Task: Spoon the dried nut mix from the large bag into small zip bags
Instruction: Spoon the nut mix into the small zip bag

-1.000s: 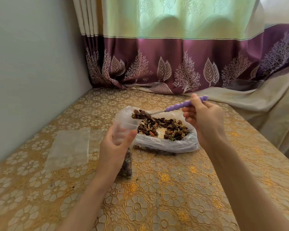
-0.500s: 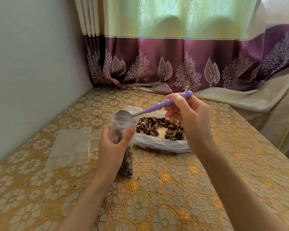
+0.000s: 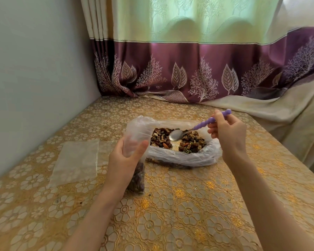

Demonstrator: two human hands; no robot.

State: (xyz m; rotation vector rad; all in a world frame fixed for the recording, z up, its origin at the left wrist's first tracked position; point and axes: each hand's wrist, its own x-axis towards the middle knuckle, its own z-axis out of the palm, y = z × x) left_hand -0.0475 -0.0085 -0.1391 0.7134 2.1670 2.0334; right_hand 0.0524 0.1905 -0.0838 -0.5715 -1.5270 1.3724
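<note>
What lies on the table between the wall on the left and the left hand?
In the head view, flat empty zip bags lie on the table between the wall and the left hand, apart from both.

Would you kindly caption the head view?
Left hand holds small clear zip bag; right hand dips purple-handled metal spoon into large nut bag.

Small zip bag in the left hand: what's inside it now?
Nut mix fills the bottom of the small zip bag; its open top looks clear and empty. The left hand covers the middle, so the fill level is hidden.
</note>
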